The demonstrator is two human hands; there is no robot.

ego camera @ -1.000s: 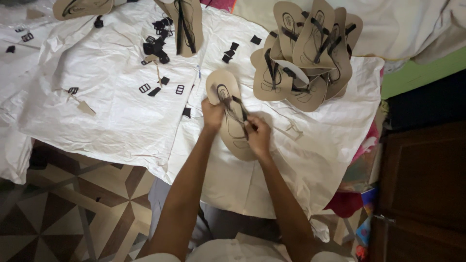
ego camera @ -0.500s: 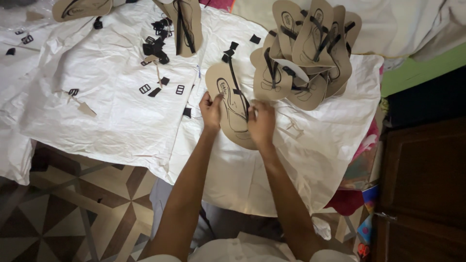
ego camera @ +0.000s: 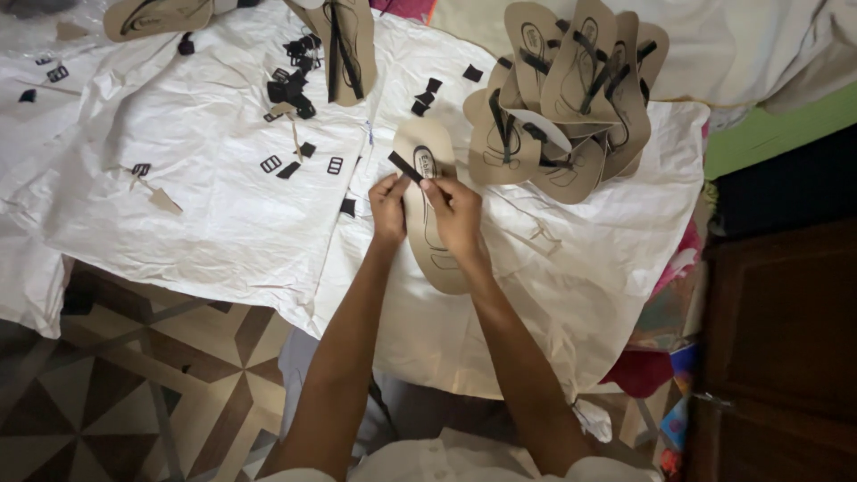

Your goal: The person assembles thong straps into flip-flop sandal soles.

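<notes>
White sheet (ego camera: 205, 214) covers the work surface, w/ small black buckles (ego camera: 270, 163) and cut strap bits (ego camera: 293, 64) scattered across its upper left. Pile of tan sandal soles (ego camera: 571, 98) w/ black straps sits top right, one more strapped sole (ego camera: 344, 45) top centre, and a bare one (ego camera: 156, 16) at the top-left edge. Patterned floor tiles (ego camera: 107, 393) show lower left; dark wooden cabinet (ego camera: 777, 357) at right.

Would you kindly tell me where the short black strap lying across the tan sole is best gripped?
Probably at its free upper-left end, coming from the left: the black strap sticks out past the tan sole there, while both hands' fingers cover its other end.
</notes>
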